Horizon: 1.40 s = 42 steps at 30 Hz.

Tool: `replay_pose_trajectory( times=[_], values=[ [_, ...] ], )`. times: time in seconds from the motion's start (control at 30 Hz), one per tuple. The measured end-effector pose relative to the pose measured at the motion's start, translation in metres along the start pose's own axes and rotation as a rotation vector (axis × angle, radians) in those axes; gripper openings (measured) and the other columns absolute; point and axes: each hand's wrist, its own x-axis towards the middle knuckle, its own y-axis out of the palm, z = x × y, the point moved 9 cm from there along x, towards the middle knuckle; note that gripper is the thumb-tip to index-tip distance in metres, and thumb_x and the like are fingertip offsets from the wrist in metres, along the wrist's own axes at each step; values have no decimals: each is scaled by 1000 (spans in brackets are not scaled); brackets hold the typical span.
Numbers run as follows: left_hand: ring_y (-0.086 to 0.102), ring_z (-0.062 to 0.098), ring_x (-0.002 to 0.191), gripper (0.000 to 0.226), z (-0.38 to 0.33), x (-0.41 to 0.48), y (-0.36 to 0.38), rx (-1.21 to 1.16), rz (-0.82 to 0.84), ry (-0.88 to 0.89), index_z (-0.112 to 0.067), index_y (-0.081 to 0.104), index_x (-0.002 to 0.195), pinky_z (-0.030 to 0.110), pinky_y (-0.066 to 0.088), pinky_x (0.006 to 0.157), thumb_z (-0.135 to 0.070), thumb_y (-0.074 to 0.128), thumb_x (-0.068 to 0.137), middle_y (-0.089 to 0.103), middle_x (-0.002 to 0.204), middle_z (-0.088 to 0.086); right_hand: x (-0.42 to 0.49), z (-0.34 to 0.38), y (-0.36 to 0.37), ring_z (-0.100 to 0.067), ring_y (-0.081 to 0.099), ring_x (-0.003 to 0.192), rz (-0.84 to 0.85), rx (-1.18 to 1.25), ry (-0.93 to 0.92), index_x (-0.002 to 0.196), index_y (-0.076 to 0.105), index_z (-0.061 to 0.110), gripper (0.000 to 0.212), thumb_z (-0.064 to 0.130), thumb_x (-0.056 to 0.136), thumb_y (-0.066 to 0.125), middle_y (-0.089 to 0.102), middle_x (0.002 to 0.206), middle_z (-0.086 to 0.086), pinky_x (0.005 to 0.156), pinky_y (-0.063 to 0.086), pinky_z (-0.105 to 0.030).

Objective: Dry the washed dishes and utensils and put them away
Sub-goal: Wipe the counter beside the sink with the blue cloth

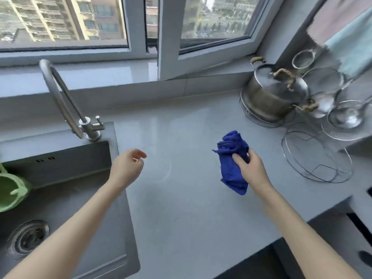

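Head view, right hand (252, 167) grips blue cloth (231, 176), green basket (9, 191) cropped

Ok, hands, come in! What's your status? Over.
Right hand gripping blue cloth. Left hand empty, loosely curled, over counter. Steel pot far right, untouched. Bare counter between cloth and pot.

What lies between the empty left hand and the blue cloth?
Only bare grey countertop, in the head view; nothing stands between the left hand and the blue cloth that the right hand grips.
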Motion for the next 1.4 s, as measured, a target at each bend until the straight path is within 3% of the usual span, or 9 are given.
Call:
replay_pose_trajectory(
  times=[0.23,0.37,0.47,0.57,0.77,0.87,1.07,1.23,1.4],
  values=[
    [62,24,98,26,-33,-23,59,2,110,74,-18,70,97,33,47,83,-5,51,84,67,106,6,-30,-73,-151,-36,58,93,-441,-592,130,110,56,10,27,32,97,47,63,98,-11,71,36,-34],
    [62,22,98,26,-32,-29,71,36,83,49,-20,70,97,29,43,79,-6,52,84,66,104,4,-3,-130,-143,-39,50,112,-285,-874,341,141,38,25,55,51,94,42,45,127,-19,91,42,-43],
    [62,21,96,25,-25,-32,73,65,54,27,-22,69,95,29,42,77,-7,52,84,66,106,3,14,-140,-114,-38,44,115,-293,-954,387,150,23,21,68,53,93,41,38,134,-21,88,43,-43],
    [59,18,98,29,-20,-36,71,45,35,-44,-21,67,100,29,41,70,-6,47,86,62,108,-1,22,-111,-53,-35,44,112,-265,-990,271,149,21,15,65,48,96,40,38,132,-20,81,46,-41],
    [59,16,95,27,-19,-41,50,-44,-71,-120,-21,67,96,26,41,64,-5,49,84,65,107,-1,-22,-40,145,-28,43,111,152,-1031,-140,151,12,16,65,45,99,38,35,131,-16,76,43,-35],
    [60,16,93,27,-13,-45,26,-49,-144,-140,-21,68,94,23,40,61,-5,49,83,66,103,-1,-32,-22,175,-29,44,113,273,-913,-206,149,21,20,56,39,100,40,37,132,-16,77,41,-35],
    [61,20,95,29,7,-50,10,-59,-185,-192,-20,69,93,29,43,74,-4,48,82,67,104,3,22,-24,52,-37,56,105,-18,-485,-64,133,48,23,38,34,97,44,54,115,-17,81,44,-37],
    [60,19,94,29,6,-47,21,-58,-181,-205,-22,68,94,28,42,69,-6,47,83,66,104,1,81,-82,-80,-44,49,114,-280,-690,169,139,42,18,48,41,96,45,45,127,-25,92,41,-46],
    [60,21,89,29,-2,-39,33,-82,-182,-194,-19,68,97,20,39,53,-5,46,85,65,102,3,104,-107,-82,-41,40,117,-273,-886,224,147,25,7,77,50,89,52,36,134,-28,88,43,-46]
  ],
)
